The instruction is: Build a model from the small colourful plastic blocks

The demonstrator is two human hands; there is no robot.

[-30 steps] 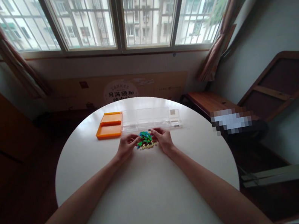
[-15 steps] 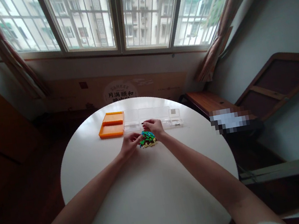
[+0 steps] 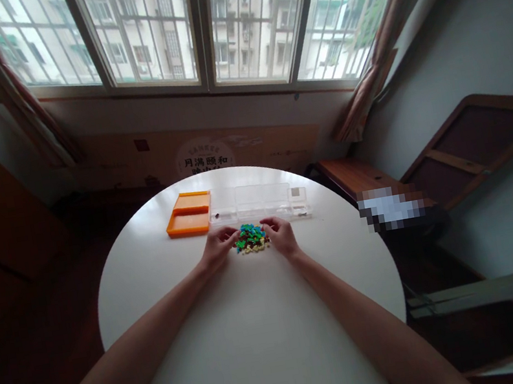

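A heap of small building bricks (image 3: 251, 237) in green, blue, dark brown and cream lies on the white round table (image 3: 259, 322). My left hand (image 3: 220, 244) is at the heap's left side, thumb and fingers drawn together at its edge. At the right side, my right hand (image 3: 281, 235) has its fingertips pinched against the bricks. Whatever either hand grips is too small to make out. Behind the heap stands a clear plastic box (image 3: 262, 199) with compartments. One dark brown brick (image 3: 217, 215) lies in its left part.
Left of the clear box sits an orange two-part tray (image 3: 189, 232) near the table's far side. A wooden bench (image 3: 352, 177) stands beyond the table's right edge. Behind the table, a printed cardboard panel (image 3: 278, 142) leans below the window.
My right hand has come back from the clear box to the heap's right side, without the dark brick it held. A dark brick now shows in the box's left part.
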